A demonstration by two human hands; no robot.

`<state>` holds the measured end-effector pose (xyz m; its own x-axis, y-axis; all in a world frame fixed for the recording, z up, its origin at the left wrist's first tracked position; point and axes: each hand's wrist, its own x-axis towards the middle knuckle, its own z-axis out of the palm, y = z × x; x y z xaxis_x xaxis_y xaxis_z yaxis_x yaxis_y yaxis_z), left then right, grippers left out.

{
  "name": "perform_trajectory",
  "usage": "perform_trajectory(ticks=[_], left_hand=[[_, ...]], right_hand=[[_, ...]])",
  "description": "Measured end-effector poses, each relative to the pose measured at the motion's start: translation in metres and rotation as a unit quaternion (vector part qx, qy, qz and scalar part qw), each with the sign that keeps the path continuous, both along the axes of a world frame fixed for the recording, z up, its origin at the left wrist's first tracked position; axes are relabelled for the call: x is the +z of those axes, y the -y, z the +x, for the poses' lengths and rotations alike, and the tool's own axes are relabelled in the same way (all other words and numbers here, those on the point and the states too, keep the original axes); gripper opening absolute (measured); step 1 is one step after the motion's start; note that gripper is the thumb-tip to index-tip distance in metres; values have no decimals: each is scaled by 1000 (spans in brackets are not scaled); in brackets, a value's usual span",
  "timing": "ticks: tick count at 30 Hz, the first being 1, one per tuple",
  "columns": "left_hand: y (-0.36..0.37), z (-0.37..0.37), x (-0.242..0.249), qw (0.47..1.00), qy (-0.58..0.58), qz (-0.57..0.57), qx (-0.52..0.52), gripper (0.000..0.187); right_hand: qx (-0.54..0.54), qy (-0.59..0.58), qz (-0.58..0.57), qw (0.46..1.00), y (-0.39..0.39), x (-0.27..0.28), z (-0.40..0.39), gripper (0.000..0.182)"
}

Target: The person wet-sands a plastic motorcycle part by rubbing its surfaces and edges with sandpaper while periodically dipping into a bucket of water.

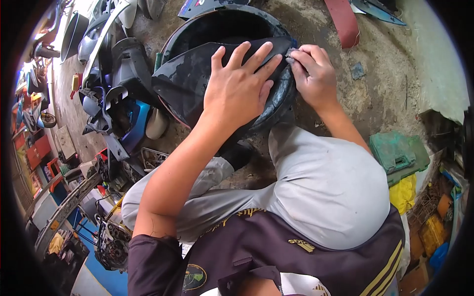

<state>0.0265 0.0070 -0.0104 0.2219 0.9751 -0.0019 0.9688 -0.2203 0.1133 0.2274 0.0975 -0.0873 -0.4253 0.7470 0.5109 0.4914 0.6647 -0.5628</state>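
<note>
A wet, dark plastic panel (185, 74) lies across the top of a round black tub (237, 17). My left hand (240, 84) rests flat on the panel with its fingers spread. At the panel's right tip, my right hand (312, 71) pinches a small greyish piece (290, 55) between thumb and fingers. What that piece is made of cannot be made out. The tub's far inside shows behind the panel; much of its near part is hidden by the panel and my left forearm.
Dark and blue vehicle panels (131, 69) are piled at the left. A red strip (343, 22) lies at the top right. On the right are a green case (395, 150) and a yellow bag (404, 192). An engine part (111, 244) stands at lower left.
</note>
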Motion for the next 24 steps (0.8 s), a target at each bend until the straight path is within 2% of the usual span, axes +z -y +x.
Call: perform_trajectory(ticks=[4,10,11,14,15,16,18,20,24], left_hand=[[-2,-1,0,1000,1,8,4,54],[0,0,-3,1000,4,10,2,54],[-1,-1,-2,1000,2,13,2,54],[-1,-2,-3,1000,1,17,0,54],[-1,-2,-4,1000,1,22,-3,54],[2,-1,-6,1000,4,19,-1,54],[0,-2,-5,1000,4,27,-5,53],[-1,-4,-5,999,10,33,-5,52],[5,0,-8,999,21,26,-4,52]], right_hand=[[-14,9,-87,996,12,3,0,17],[-71,-33,-145,986,-5,2,-13,12],[-66,-14,-112,991,2,5,-13,11],[-94,-43,-121,987,10,-1,-17,11],[-117,-20,-103,988,0,1,-20,13],[-139,-23,-129,982,-9,-1,-22,14],[-136,0,-128,982,0,6,-22,13],[-130,-24,-114,985,24,3,-25,15],[-170,-45,-164,971,-1,9,-32,8]])
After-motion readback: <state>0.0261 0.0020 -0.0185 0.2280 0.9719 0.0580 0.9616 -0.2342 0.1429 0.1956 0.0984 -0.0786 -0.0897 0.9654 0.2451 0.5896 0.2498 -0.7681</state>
